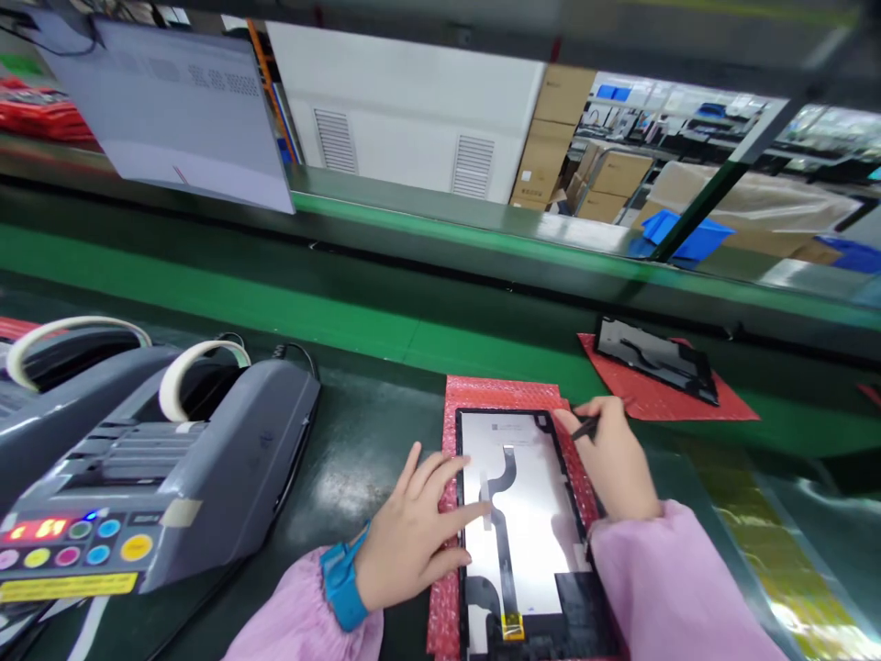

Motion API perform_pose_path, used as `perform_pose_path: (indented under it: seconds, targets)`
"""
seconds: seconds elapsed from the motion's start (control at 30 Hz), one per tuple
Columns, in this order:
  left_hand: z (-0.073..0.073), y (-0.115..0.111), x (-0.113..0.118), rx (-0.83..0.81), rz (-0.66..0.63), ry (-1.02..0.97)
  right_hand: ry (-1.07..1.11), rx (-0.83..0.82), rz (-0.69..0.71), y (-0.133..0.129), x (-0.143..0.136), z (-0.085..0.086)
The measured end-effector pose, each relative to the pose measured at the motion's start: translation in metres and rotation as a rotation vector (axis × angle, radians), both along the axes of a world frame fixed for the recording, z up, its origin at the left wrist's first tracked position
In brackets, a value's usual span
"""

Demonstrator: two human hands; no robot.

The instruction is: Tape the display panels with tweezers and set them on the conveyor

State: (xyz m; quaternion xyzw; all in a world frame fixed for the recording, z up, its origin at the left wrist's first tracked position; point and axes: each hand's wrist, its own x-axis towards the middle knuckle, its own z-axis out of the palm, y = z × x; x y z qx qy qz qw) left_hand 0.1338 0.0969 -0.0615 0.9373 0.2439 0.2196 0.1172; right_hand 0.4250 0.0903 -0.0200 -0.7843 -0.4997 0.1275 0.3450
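A tablet display panel [529, 514] lies with its silvery back up on red bubble wrap [499, 393]. A dark flex cable [505, 542] runs down its middle, with a yellow-taped end [512, 627] near the bottom. My left hand [419, 532], fingers spread, rests over the panel's left edge, fingertips on its back. My right hand [616, 459] is closed on a slim black tool [586, 428] by the upper right corner; it may be tweezers, but its tip is hard to make out. My right sleeve covers part of the panel's lower right edge.
Two grey tape dispensers [227, 459] with cream tape rolls [196, 367] stand at left. Another panel [657, 358] lies on red bubble wrap [661, 401] at the back right. Yellow tape strips [763, 542] cross the bench at right. A monitor [172, 110] hangs at upper left.
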Motion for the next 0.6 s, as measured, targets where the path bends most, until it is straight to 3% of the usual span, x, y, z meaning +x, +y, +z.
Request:
perform_pose_path:
  seconds: [0.07, 0.23, 0.47, 0.6]
  targets:
    - [0.001, 0.002, -0.002, 0.030, 0.028, 0.055, -0.022, -0.059, -0.027, -0.012, 0.023, -0.007]
    - [0.005, 0.006, -0.004, 0.029, 0.016, 0.159, -0.100, -0.169, 0.076, -0.026, 0.060, -0.023]
    - [0.000, 0.008, -0.010, 0.009, 0.026, 0.095, -0.553, -0.326, -0.040, 0.015, 0.150, 0.001]
    - [-0.003, 0.008, -0.015, -0.020, 0.044, 0.023, -0.673, -0.377, -0.051, 0.024, 0.194, 0.002]
